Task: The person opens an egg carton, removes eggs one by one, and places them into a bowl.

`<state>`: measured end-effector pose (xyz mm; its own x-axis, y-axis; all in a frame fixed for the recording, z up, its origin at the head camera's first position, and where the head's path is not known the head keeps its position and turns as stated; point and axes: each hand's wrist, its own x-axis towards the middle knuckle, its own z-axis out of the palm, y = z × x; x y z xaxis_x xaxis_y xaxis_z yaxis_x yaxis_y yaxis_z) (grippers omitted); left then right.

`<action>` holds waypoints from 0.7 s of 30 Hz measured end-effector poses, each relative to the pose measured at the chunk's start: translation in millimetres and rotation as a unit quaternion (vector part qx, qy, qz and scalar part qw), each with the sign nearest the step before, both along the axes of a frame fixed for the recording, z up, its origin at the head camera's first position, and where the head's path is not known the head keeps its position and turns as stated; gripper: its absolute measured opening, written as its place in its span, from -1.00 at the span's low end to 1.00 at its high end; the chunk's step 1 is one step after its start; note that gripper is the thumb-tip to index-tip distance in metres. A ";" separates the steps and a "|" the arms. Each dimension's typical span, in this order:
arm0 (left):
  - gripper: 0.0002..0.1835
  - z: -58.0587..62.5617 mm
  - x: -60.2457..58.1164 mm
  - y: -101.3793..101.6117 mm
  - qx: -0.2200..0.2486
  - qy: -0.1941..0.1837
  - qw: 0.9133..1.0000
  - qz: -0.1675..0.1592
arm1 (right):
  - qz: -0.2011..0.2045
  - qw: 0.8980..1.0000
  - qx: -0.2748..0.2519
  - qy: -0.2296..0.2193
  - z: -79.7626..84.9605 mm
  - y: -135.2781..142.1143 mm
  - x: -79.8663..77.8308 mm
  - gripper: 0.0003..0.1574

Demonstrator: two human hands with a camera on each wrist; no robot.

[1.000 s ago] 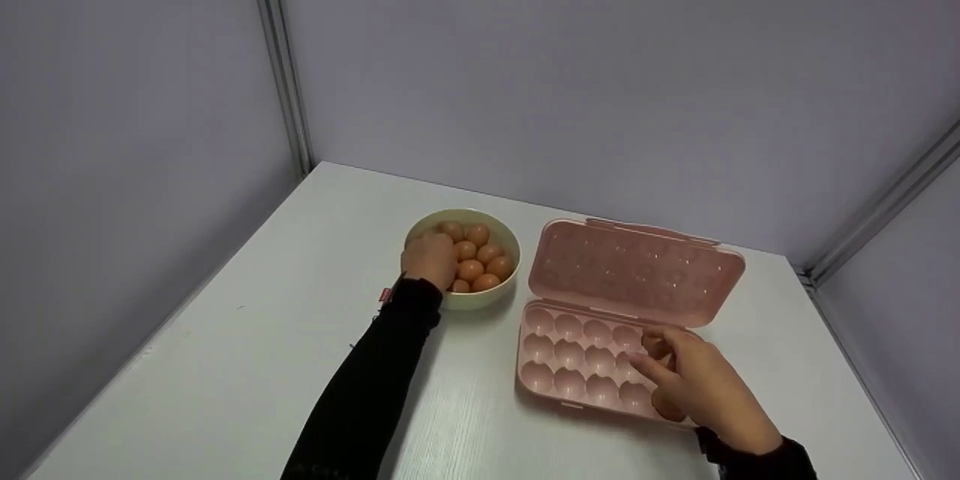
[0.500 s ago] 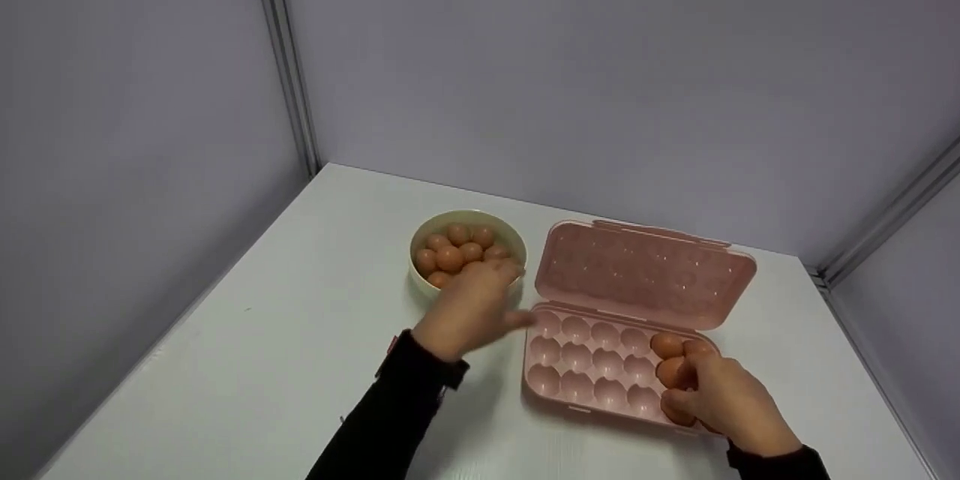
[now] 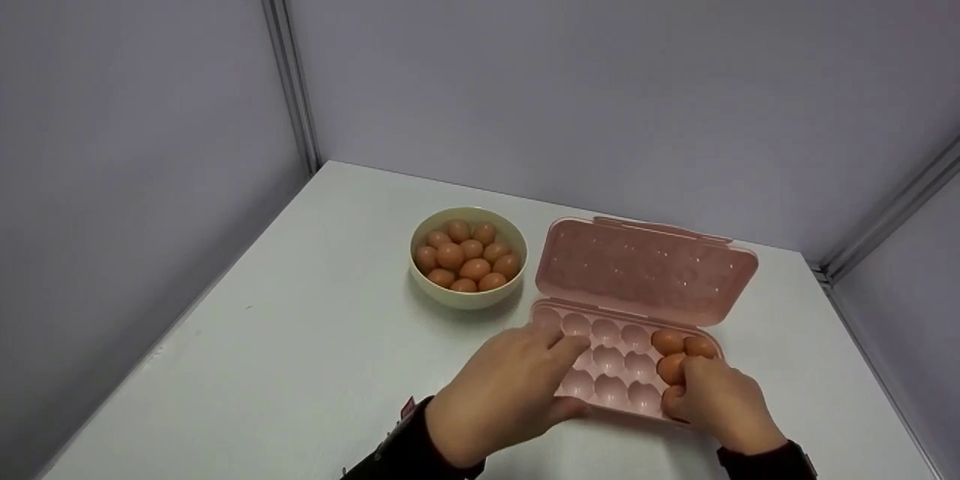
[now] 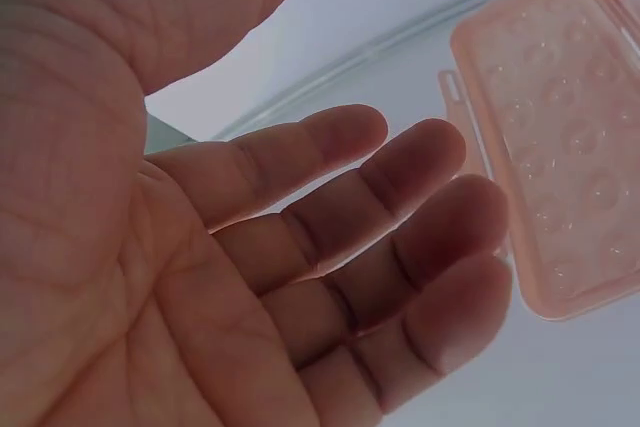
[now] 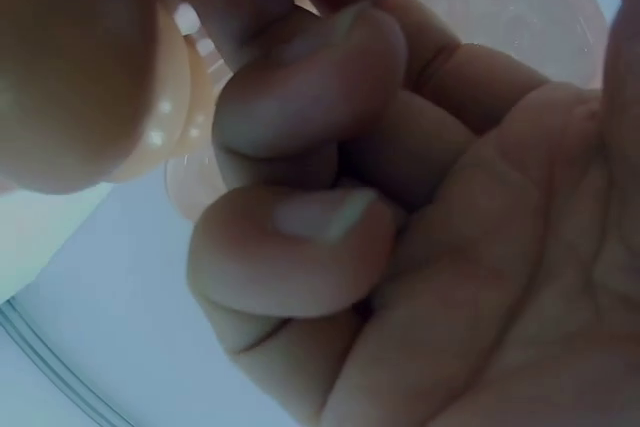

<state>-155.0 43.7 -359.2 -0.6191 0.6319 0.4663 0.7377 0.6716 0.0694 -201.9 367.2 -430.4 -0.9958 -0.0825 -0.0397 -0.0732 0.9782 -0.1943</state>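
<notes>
At the right end of the pink egg box (image 3: 611,345), several brown eggs (image 3: 667,342) sit in cups. My right hand (image 3: 720,394) reaches down among them, its fingers curled and pinching an egg that the hand mostly covers. The right wrist view shows a large near egg (image 5: 70,67) left of the bent fingers (image 5: 300,247). My left hand (image 3: 506,386) hovers over the box's left side, fingers spread and slightly bent; its palm holds nothing in the left wrist view. A cream bowl (image 3: 466,301) of brown eggs (image 3: 450,256) stands behind it, left of the box.
The box's hinged lid (image 3: 645,270) stands raised at the back, behind the cups. White table (image 3: 285,360) surrounds bowl and box. Grey panels (image 3: 562,75) close off the back and both sides.
My left hand has come out of the bowl toward me and right, over the box, with its fingers spread; more eggs show in the bowl. My right hand stays at the box's right end.
</notes>
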 end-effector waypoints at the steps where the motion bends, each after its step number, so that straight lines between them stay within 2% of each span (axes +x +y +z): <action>1: -0.46 -0.1 1.7 0.0 -0.004 0.006 1.000 0.002 | 0.000 1.000 -0.003 0.002 1.5 -0.3 0.6 -0.84; 5: -0.45 -1.2 5.5 1.1 -0.011 0.022 1.000 0.003 | 0.004 0.999 -0.019 0.032 13.0 -1.4 6.5 -0.89; 8: -0.43 -1.1 6.4 3.9 -0.007 0.039 0.999 -0.001 | 0.024 0.996 -0.040 0.074 26.7 -4.3 15.0 -0.67; 10: -0.43 -0.7 6.9 6.0 0.001 0.046 0.999 -0.006 | 0.049 0.990 -0.076 0.105 35.5 -9.0 21.9 -0.55; 12: -0.42 -0.3 7.2 8.1 0.004 0.050 0.999 -0.009 | 0.084 0.979 -0.117 0.147 42.6 -15.8 29.7 -0.50; 15: -0.41 -0.1 7.4 10.4 0.017 0.059 0.998 -0.014 | 0.143 0.953 -0.166 0.212 50.5 -27.3 40.2 -0.51; 18: -0.34 -0.5 7.3 11.7 0.033 0.078 0.996 -0.014 | 0.185 0.930 -0.179 0.264 59.3 -37.4 48.4 -0.47; 21: -0.26 -0.7 6.8 12.3 0.051 0.093 0.994 -0.017 | 0.201 0.914 -0.190 0.296 69.6 -45.0 53.8 -0.44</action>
